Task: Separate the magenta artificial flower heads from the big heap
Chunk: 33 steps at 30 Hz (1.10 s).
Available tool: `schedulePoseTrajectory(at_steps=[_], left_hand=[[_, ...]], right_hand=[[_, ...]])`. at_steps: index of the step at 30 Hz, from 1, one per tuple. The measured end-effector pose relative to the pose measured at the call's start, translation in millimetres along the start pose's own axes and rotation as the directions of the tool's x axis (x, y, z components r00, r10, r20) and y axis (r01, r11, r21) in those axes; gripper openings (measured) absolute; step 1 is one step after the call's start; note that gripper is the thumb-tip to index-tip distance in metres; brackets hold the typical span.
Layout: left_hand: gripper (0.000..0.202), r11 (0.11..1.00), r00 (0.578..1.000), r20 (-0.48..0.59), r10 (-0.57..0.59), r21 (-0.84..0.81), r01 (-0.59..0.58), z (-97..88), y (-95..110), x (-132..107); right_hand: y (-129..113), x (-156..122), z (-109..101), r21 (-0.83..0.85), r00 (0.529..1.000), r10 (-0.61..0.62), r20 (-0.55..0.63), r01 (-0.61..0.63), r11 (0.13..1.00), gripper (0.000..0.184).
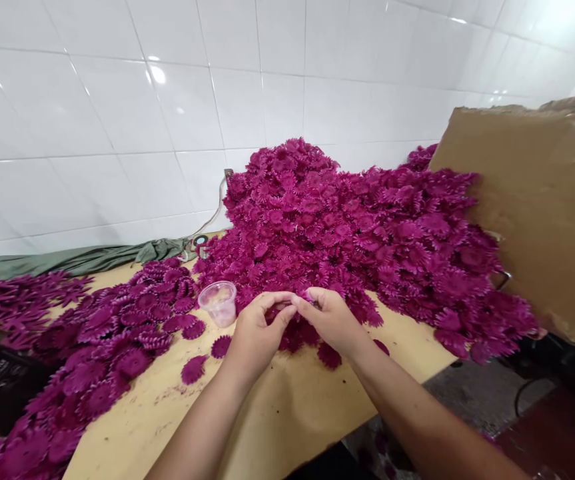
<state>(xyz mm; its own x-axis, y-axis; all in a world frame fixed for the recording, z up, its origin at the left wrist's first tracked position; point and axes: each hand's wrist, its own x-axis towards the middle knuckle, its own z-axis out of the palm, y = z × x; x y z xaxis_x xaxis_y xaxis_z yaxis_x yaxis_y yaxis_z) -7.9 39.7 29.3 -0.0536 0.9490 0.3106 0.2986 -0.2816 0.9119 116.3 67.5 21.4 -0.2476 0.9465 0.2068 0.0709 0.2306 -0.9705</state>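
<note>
My left hand (261, 330) and my right hand (333, 323) meet in front of the big heap, fingers closed in a pinch and tips touching. A trace of magenta shows at the right fingertips; what they hold, if anything, is mostly hidden. Behind them rises a tall pile of magenta artificial flower heads (312, 213) with fringed petals. A small clear plastic cup (218, 305), smeared whitish-pink inside, stands left of my left hand. Loose flower pieces lie near it, one flat round piece (194, 369) closest to my left forearm.
More magenta flower pieces (132, 363) spread along the left of the yellowish tabletop (287, 427). A dark box (2, 380) stands at far left. Green cloth (77, 259) and a cable run by the tiled wall (167, 113). A large cardboard sheet (542, 213) leans at right.
</note>
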Motion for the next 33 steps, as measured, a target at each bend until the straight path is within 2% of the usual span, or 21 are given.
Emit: schedulePoseTrajectory(at_steps=[4, 7, 12, 16, 19, 22, 25, 27, 28, 30, 33], left_hand=[[0.016, 0.991, 0.999, -0.002, -0.053, -0.123, 0.053, 2.4, -2, 3], [0.014, 0.995, 0.998, -0.045, -0.050, -0.085, 0.046, 1.3, -6, 4], [0.018, 0.997, 0.996, -0.050, -0.073, -0.037, 0.071, 0.5, -15, 4], [0.020, 0.974, 0.980, -0.118, -0.162, -0.180, 0.140, 5.2, -16, 7], [0.021, 0.957, 0.975, -0.121, -0.184, -0.250, 0.149, 6.6, -14, 10], [0.019, 0.988, 0.987, -0.140, -0.081, -0.139, 0.061, 2.9, -10, 10], [0.018, 0.993, 0.972, -0.210, 0.109, 0.067, -0.097, -1.8, -6, 8], [0.015, 0.981, 0.967, -0.196, 0.166, 0.137, -0.141, -2.7, -5, 8], [0.014, 0.984, 0.974, -0.171, 0.149, 0.124, -0.129, -2.4, -6, 8], [0.016, 0.999, 0.991, -0.129, 0.046, 0.030, -0.042, -1.0, -8, 9], [0.021, 0.987, 0.987, -0.113, -0.111, -0.131, 0.096, 0.5, -11, 10]], right_hand=[[0, 1, 0, 0.117, 0.998, 0.036, 0.050, -0.041, 0.992, 0.042], [-1, -1, 0, 0.192, 0.993, 0.083, 0.080, -0.097, 0.976, 0.041], [0, -4, 1, 0.196, 0.990, 0.125, 0.062, -0.135, 0.971, 0.029], [-1, -5, 6, 0.179, 0.998, 0.060, -0.010, -0.058, 0.982, 0.026], [-3, -5, 9, 0.177, 1.000, 0.012, -0.029, -0.007, 0.984, 0.025], [-3, -4, 7, 0.112, 0.998, -0.051, -0.033, 0.055, 0.992, 0.019], [-1, -1, 4, -0.073, 0.985, -0.164, -0.058, 0.159, 0.985, 0.010], [1, 1, 3, -0.167, 0.979, -0.198, -0.057, 0.186, 0.968, 0.007], [2, 1, 3, -0.181, 0.979, -0.197, -0.049, 0.185, 0.966, 0.006], [4, 2, 3, -0.161, 0.983, -0.181, -0.021, 0.175, 0.971, 0.004], [4, 3, 3, -0.114, 0.988, -0.154, 0.031, 0.156, 0.981, 0.007]])
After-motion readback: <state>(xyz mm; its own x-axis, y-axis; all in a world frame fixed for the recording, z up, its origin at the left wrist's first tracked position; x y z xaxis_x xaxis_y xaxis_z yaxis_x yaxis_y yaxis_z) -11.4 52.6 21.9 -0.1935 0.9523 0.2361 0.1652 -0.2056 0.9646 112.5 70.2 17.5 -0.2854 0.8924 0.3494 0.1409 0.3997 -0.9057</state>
